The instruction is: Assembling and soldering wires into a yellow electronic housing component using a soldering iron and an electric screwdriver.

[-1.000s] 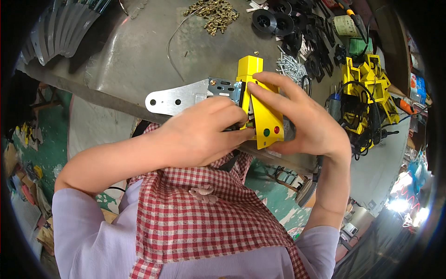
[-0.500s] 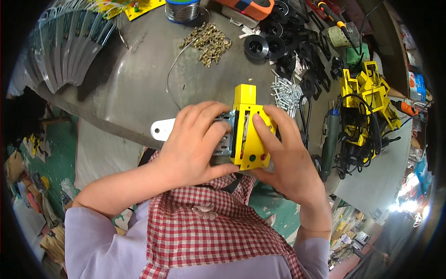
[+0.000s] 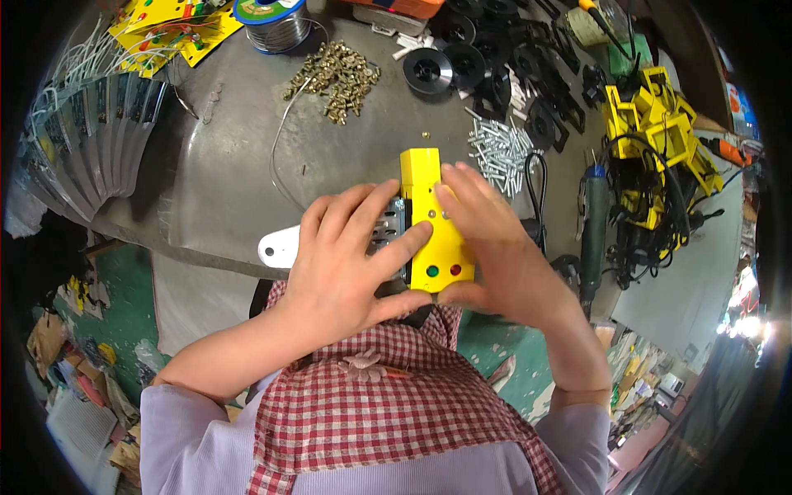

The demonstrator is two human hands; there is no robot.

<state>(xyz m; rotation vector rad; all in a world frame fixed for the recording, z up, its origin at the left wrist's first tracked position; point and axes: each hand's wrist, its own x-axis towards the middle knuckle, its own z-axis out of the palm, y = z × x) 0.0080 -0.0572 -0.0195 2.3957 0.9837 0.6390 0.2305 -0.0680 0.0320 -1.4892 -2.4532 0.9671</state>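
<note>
A yellow metal casing [image 3: 426, 235] with a green and a red round fitting on its face lies at the table's near edge, in front of me. On its left side joins a slotted metal body [image 3: 385, 227], mostly covered by my left hand [image 3: 342, 260]. A white rounded end piece [image 3: 279, 247] sticks out past that hand. My left hand grips the body, its index finger pressing on the yellow face and its thumb at the lower edge. My right hand [image 3: 499, 256] is slightly blurred along the casing's right side, fingers at the upper edge and thumb near the lower corner.
Brass screws [image 3: 338, 78] lie piled beyond the casing, near a solder wire spool [image 3: 276, 29]. Long silver screws [image 3: 501, 153] and black reels [image 3: 437, 70] sit to the right. Farther right are a soldering iron [image 3: 592, 214] and yellow frames [image 3: 652, 124]; curved metal parts [image 3: 99, 144] lie left.
The yellow casing has turned so its face lies flatter upward, and the gap along its left side no longer shows. My left index finger has moved onto the face. The whole view has shifted.
</note>
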